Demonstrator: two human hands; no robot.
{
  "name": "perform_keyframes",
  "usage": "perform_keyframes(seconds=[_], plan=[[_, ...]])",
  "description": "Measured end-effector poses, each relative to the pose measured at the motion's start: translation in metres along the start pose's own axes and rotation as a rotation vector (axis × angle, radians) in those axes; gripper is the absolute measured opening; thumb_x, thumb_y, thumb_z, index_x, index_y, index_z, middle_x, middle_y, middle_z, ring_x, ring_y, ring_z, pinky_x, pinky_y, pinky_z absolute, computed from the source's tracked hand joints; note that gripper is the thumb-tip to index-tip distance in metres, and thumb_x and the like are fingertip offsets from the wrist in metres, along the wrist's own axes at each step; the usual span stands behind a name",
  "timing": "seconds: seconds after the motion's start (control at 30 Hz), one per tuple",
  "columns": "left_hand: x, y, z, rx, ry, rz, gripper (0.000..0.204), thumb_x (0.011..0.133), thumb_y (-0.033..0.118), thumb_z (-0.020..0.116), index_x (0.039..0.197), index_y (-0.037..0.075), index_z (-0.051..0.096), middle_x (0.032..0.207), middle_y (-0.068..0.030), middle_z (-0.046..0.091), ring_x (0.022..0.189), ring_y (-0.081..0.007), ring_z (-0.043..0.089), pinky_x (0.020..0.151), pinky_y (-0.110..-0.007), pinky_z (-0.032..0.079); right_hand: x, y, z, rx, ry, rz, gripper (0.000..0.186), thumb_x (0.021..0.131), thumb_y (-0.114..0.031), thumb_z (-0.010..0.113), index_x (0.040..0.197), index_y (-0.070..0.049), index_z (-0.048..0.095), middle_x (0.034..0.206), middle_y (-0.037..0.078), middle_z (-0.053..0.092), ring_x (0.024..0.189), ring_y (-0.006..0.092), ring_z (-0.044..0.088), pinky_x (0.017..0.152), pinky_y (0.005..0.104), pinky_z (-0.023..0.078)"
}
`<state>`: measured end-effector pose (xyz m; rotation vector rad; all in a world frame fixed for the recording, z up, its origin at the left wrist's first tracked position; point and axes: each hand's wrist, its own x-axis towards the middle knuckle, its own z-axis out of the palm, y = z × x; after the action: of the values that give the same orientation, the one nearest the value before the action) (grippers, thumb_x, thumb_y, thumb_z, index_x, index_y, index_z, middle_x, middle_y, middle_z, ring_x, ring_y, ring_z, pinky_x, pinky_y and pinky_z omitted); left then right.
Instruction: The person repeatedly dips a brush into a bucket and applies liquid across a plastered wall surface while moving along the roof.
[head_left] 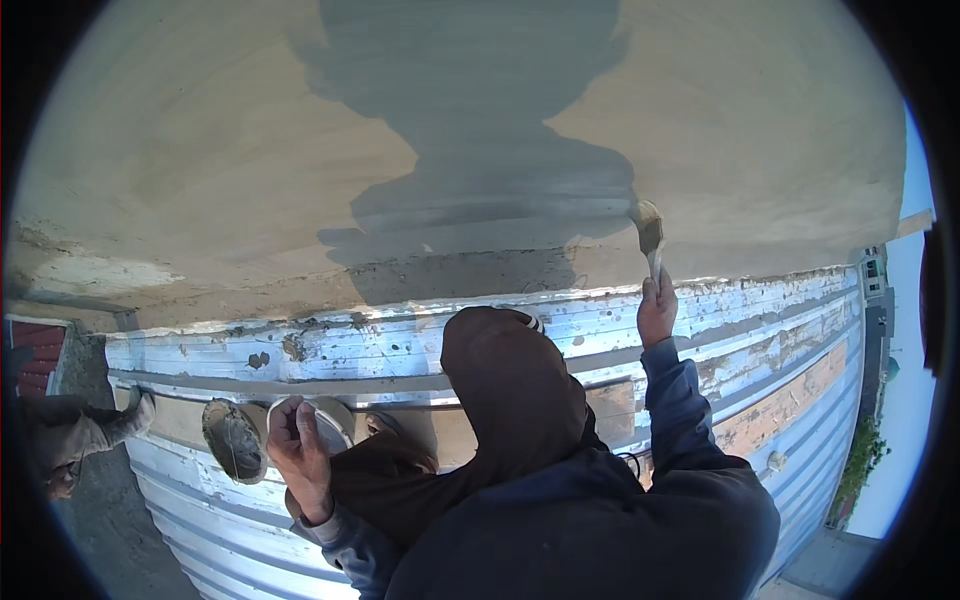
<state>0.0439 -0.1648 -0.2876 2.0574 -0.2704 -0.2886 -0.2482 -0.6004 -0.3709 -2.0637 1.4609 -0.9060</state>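
My right hand (657, 308) is closed round the pale handle of a flat brush (649, 230). The brush's bristles touch the smooth grey-beige plastered wall (740, 150), just beside the edge of my shadow. Down at the left, my left hand (302, 458) is held with its fingers curled and its thumb up; I see nothing in it. Behind that hand stands a pale round bucket (331, 424), partly covered by it. A second, mortar-crusted bucket (232, 441) sits just to its left. My bent knee (510, 375) in brown trousers comes between my two hands.
Ribbed metal sheeting (230, 510), spattered with mortar along the wall's foot, runs beneath me. Boards (790, 400) lie across it. At the far left another person's dusty clothing (75, 440) shows. On the right, beyond the edge, are sky and a green tree (858, 465).
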Motion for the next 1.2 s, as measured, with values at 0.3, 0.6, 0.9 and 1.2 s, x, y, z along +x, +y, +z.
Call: perform_keyframes(seconds=[0.3,0.6,0.9,1.2], plan=[[0.025,-0.006,0.027,0.188,-0.035,0.096,0.025,0.095,0.021,0.057,0.095,-0.003,0.063,0.074,-0.0104,0.062,0.068,-0.0169,0.055,0.066,-0.032,0.046,-0.027,-0.05,0.085,0.198,0.084,0.059,0.048,0.092,-0.009,0.05,0.136,0.009,0.041,0.123,0.034,0.054,0.112,0.0466,0.055,0.095,0.0459,0.045],[0.031,-0.02,0.036,0.374,-0.038,0.169,0.025,0.09,0.022,0.058,0.092,-0.003,0.063,0.074,-0.0124,0.063,0.067,-0.0215,0.059,0.065,-0.035,0.047,-0.093,-0.036,0.045,0.187,-0.09,-0.088,0.049,0.09,-0.007,0.05,0.137,0.005,0.042,0.112,0.031,0.06,0.101,0.0469,0.059,0.088,0.0485,0.049],[0.031,-0.027,0.045,0.463,-0.072,0.128,0.024,0.088,0.022,0.059,0.093,-0.002,0.065,0.075,-0.0127,0.064,0.068,-0.0228,0.06,0.067,-0.036,0.048,0.038,0.027,0.01,0.011,0.06,0.126,0.049,0.088,-0.012,0.051,0.133,0.006,0.045,0.092,0.031,0.064,0.086,0.0466,0.063,0.074,0.0522,0.05],[0.042,-0.04,0.049,0.499,-0.127,0.128,0.026,0.088,0.022,0.06,0.097,-0.003,0.065,0.083,-0.0173,0.067,0.076,-0.0284,0.063,0.072,-0.039,0.049,0.024,0.024,-0.048,0.076,0.117,0.305,0.046,0.086,-0.01,0.052,0.131,0.0,0.052,0.102,0.03,0.064,0.093,0.0446,0.063,0.079,0.0501,0.051]])
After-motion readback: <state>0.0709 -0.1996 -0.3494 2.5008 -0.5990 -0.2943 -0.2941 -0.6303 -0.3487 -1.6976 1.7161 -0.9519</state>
